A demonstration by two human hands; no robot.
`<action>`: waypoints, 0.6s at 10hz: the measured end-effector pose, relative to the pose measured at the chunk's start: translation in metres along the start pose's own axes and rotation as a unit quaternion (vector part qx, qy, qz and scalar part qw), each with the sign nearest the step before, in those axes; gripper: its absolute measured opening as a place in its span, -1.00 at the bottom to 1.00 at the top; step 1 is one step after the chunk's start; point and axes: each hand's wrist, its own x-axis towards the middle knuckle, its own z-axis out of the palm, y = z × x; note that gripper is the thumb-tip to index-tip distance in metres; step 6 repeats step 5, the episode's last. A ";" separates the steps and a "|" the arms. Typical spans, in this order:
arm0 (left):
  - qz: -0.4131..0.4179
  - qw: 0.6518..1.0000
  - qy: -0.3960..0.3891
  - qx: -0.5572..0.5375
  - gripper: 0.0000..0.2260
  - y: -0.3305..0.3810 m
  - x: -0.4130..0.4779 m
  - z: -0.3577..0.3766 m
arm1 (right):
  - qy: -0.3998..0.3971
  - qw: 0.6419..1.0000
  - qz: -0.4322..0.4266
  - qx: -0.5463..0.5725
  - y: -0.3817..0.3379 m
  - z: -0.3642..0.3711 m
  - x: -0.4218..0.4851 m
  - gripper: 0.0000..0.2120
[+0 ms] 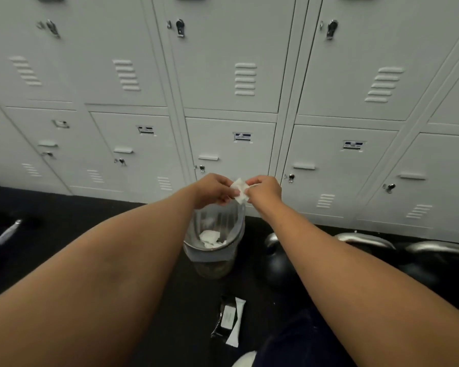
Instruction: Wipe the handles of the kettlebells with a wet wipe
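Note:
Both arms reach out in front of me. My left hand [212, 188] and my right hand [264, 190] pinch a small white wet wipe [239, 191] between them, held above a lined bin [229, 229]. Black kettlebells with silvery handles stand on the dark floor to the right: one [278, 263] close to the bin, its handle partly behind my right forearm, and others [366, 241] [440, 247] further right. A black and white wet wipe pack [228, 320] lies on the floor near me.
Pale grey lockers [231, 75] fill the wall straight ahead. The bin holds crumpled white wipes [210, 238]. A metal bar [4, 235] lies on the dark floor at the far left. My dark trouser leg [302, 340] shows at the bottom.

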 end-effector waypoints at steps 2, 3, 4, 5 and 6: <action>-0.042 0.997 0.057 0.041 -0.77 -0.040 -0.007 -0.028 | -0.013 0.999 0.038 0.003 0.021 0.049 -0.009 -0.63; -0.056 0.993 0.067 0.074 -0.82 -0.051 -0.011 -0.033 | -0.022 0.998 0.053 -0.002 0.032 0.063 -0.013 -0.65; -0.096 0.990 0.080 0.066 -0.77 -0.066 -0.009 -0.035 | -0.037 0.998 0.048 -0.034 0.041 0.072 -0.014 -0.80; -0.138 0.981 0.106 0.084 -0.76 -0.080 -0.010 -0.032 | -0.037 0.994 0.057 -0.081 0.040 0.071 -0.018 -0.75; -0.138 0.981 0.106 0.084 -0.76 -0.080 -0.010 -0.032 | -0.037 0.994 0.057 -0.081 0.040 0.071 -0.018 -0.75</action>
